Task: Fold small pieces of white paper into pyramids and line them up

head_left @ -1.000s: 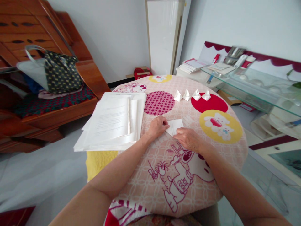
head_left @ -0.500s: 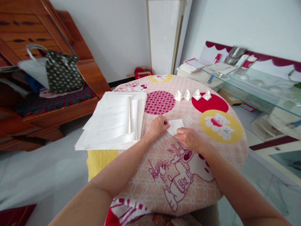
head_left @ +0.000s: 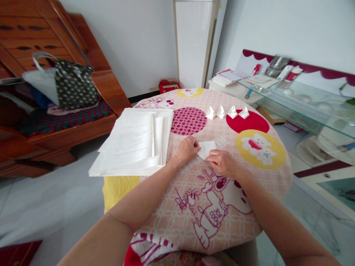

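A small folded white paper point(head_left: 207, 147) lies on the round table with its pink cartoon cloth point(head_left: 210, 218). My left hand point(head_left: 187, 149) presses the paper's left edge with curled fingers. On the paper's lower right edge my right hand point(head_left: 223, 163) pinches it, fingers closed. Several small folded white paper shapes point(head_left: 226, 112) stand in a row farther back on the cloth. A thick stack of white sheets point(head_left: 135, 142) lies to the left of my hands, hanging over the table's edge.
A wooden bench point(head_left: 55, 122) with a patterned bag point(head_left: 72, 83) stands at the left. To the right is a glass shelf point(head_left: 302, 107) with cups and papers. A white panel point(head_left: 192, 40) leans on the back wall.
My right hand has shifted very slightly toward the paper's lower edge. Otherwise the hands and the paper stay where they were.
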Tool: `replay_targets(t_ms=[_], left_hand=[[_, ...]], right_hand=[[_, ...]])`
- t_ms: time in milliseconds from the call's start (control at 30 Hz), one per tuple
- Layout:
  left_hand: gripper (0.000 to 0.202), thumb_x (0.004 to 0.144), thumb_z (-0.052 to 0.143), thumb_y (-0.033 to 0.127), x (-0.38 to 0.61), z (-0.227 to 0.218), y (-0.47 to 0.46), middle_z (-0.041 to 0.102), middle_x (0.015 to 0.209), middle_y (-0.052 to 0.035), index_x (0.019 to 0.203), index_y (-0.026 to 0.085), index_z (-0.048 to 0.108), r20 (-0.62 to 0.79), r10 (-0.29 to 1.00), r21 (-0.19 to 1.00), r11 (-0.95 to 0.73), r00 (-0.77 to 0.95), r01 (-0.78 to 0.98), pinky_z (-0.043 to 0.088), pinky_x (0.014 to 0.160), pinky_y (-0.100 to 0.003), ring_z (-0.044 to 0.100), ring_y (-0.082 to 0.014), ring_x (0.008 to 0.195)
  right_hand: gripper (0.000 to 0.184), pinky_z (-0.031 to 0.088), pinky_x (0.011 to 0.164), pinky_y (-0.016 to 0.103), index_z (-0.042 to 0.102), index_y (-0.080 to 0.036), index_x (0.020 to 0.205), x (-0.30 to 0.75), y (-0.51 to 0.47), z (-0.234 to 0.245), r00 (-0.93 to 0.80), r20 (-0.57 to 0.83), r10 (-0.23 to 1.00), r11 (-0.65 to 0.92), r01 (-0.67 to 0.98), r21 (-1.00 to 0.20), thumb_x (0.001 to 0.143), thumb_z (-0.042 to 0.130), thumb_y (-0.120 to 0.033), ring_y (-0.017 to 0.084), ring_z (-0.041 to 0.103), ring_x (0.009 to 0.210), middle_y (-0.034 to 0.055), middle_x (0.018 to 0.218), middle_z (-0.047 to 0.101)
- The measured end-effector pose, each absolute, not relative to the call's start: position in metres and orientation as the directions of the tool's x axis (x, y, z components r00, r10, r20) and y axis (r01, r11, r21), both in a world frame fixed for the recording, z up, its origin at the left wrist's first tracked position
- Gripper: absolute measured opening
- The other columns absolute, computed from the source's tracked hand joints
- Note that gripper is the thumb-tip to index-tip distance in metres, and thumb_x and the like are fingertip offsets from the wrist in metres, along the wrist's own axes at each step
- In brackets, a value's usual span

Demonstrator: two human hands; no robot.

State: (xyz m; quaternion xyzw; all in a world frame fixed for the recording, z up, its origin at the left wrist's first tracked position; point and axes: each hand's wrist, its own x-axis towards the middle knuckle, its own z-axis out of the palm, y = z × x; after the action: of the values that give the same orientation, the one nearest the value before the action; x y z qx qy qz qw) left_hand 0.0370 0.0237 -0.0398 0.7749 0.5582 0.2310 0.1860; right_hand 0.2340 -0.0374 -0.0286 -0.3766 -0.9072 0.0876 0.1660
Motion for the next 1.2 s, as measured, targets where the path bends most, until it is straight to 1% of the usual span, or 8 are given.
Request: replay_targets(t_ms=[133,300,467,633,733,867,1000,1200], left_hand=[[0.005,0.081,0.069,0.016,0.037,-0.039,0.024,0.072,0.086,-0.0075,0.080,0.013,0.073,0.146,0.951,0.534,-0.308,0.273,0.787,0.052,0.081,-0.031,0.065,-0.0194,0.082],[0.005,0.081,0.069,0.017,0.037,-0.039,0.025,0.072,0.086,-0.0065,0.080,0.014,0.073,0.142,0.951,0.523,-0.308,0.275,0.795,0.051,0.081,-0.030,0.065,-0.0185,0.082],[0.005,0.081,0.069,0.018,0.037,-0.038,0.025,0.072,0.085,-0.0056,0.079,0.015,0.072,0.130,0.952,0.525,-0.302,0.276,0.796,0.052,0.080,-0.029,0.064,-0.0177,0.081],[0.004,0.081,0.069,0.018,0.037,-0.040,0.024,0.071,0.084,-0.0055,0.079,0.015,0.072,0.151,0.949,0.536,-0.313,0.276,0.784,0.052,0.080,-0.030,0.064,-0.0182,0.080],[0.005,0.081,0.068,0.017,0.036,-0.040,0.024,0.071,0.084,-0.0060,0.080,0.014,0.072,0.156,0.946,0.541,-0.323,0.285,0.776,0.052,0.081,-0.031,0.064,-0.0188,0.080],[0.005,0.081,0.068,0.017,0.036,-0.038,0.023,0.071,0.084,-0.0055,0.080,0.015,0.072,0.160,0.943,0.537,-0.332,0.292,0.776,0.052,0.081,-0.030,0.065,-0.0187,0.082],[0.005,0.081,0.067,0.016,0.037,-0.038,0.023,0.072,0.086,-0.0064,0.080,0.015,0.072,0.158,0.946,0.527,-0.323,0.283,0.786,0.052,0.081,-0.030,0.066,-0.0191,0.083],[0.004,0.079,0.069,0.014,0.033,-0.037,0.023,0.072,0.089,-0.0062,0.083,0.015,0.071,0.175,0.934,0.543,-0.356,0.312,0.760,0.053,0.084,-0.031,0.066,-0.0188,0.086]], right_hand=[[0.028,0.034,0.063,0.028,0.073,-0.017,0.085,0.231,-0.037,-0.028,-0.649,0.253,0.717,0.697,0.657,-0.287,0.088,0.048,-0.005,0.016,0.051,0.071,0.0047,0.077,0.060],[0.028,0.032,0.062,0.028,0.074,-0.017,0.089,0.226,-0.036,-0.026,-0.664,0.188,0.724,0.689,0.679,-0.254,0.089,0.048,-0.006,0.016,0.049,0.071,0.0056,0.080,0.060],[0.026,0.027,0.058,0.028,0.073,-0.015,0.080,0.225,-0.037,-0.021,-0.659,0.107,0.744,0.664,0.713,-0.225,0.088,0.049,-0.006,0.014,0.042,0.063,0.0043,0.074,0.055],[0.025,0.029,0.057,0.029,0.069,-0.016,0.070,0.227,-0.039,-0.021,-0.656,0.164,0.737,0.674,0.694,-0.253,0.084,0.051,-0.006,0.014,0.044,0.062,0.0035,0.070,0.054],[0.026,0.039,0.064,0.030,0.071,-0.017,0.075,0.227,-0.038,-0.025,-0.631,0.273,0.726,0.687,0.661,-0.301,0.083,0.050,-0.004,0.018,0.053,0.071,0.0056,0.075,0.060],[0.027,0.049,0.087,0.040,0.073,-0.019,0.090,0.223,-0.033,-0.031,-0.620,0.391,0.680,0.733,0.584,-0.348,0.088,0.050,-0.005,0.025,0.060,0.098,0.0114,0.100,0.069],[0.027,0.050,0.094,0.045,0.074,-0.021,0.095,0.222,-0.026,-0.038,-0.685,0.353,0.637,0.768,0.525,-0.366,0.089,0.052,-0.007,0.026,0.062,0.102,0.0100,0.102,0.071],[0.030,0.052,0.093,0.043,0.074,-0.020,0.092,0.225,-0.022,-0.041,-0.689,0.355,0.632,0.770,0.506,-0.388,0.090,0.049,-0.005,0.024,0.063,0.102,0.0090,0.099,0.072]])
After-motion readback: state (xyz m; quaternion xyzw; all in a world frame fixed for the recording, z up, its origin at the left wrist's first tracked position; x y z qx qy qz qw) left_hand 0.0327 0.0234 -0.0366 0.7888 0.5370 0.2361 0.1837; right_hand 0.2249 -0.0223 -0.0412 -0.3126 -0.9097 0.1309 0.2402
